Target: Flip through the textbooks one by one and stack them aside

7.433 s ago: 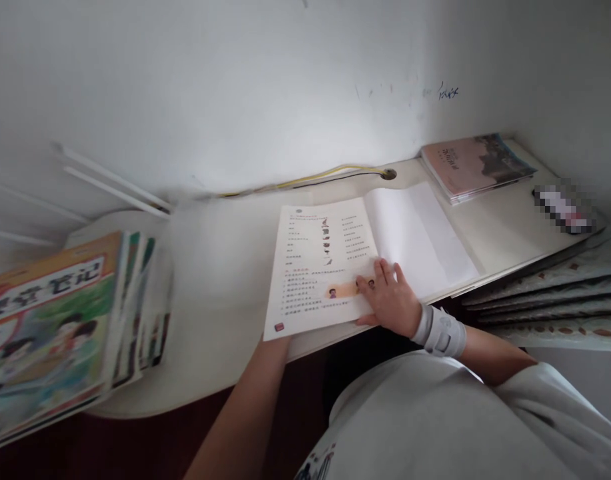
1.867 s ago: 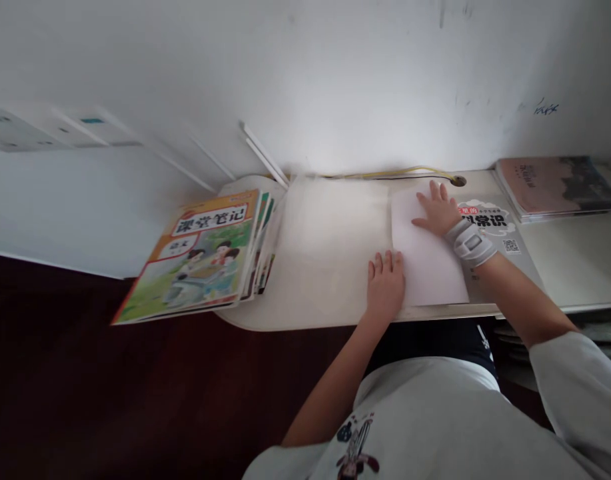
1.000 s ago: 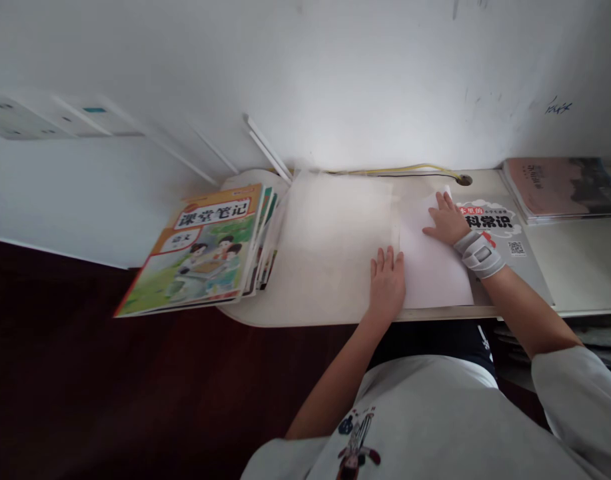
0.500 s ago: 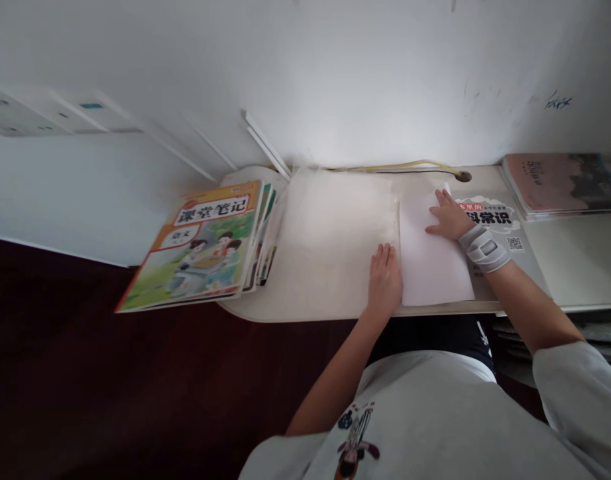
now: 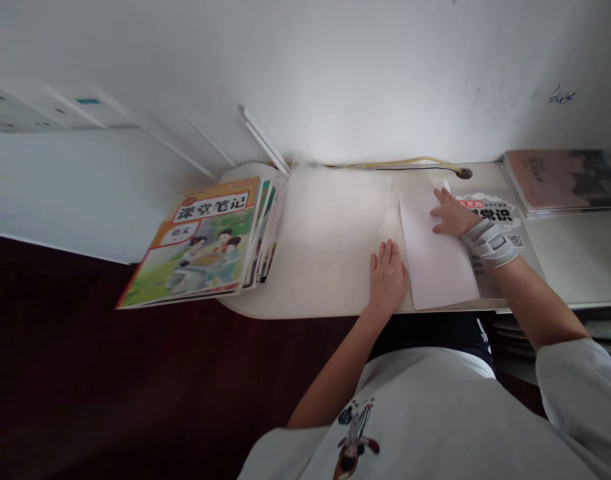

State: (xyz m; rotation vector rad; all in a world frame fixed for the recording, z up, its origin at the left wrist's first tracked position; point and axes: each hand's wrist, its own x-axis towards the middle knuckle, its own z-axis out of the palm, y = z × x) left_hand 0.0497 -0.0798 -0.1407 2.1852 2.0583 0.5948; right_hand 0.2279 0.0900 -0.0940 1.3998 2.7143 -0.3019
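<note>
My left hand (image 5: 388, 277) lies flat, palm down, on a translucent plastic sheet (image 5: 335, 233) spread over the desk, its fingers stretched out. Its edge is beside a white sheet of paper (image 5: 432, 267), which rests partly over a grey booklet (image 5: 490, 260) with a cloud-shaped title. With fingers spread, my right hand (image 5: 454, 212) presses on the upper part of the white sheet; a pale grey watch-like band is around the wrist. Whether the white sheet is a loose leaf or the booklet's folded cover, I cannot tell.
A stack of colourful workbooks (image 5: 200, 243) overhangs the desk's left end. Pinkish books (image 5: 560, 180) lie at the back right. A yellow cable (image 5: 410, 161) runs along the wall to a round desk hole (image 5: 464, 174). More items sit under the desk at right.
The white sheet's lower part has shifted slightly right, and my left hand has slid a little the same way. My right hand has edged slightly right, still on the sheet.
</note>
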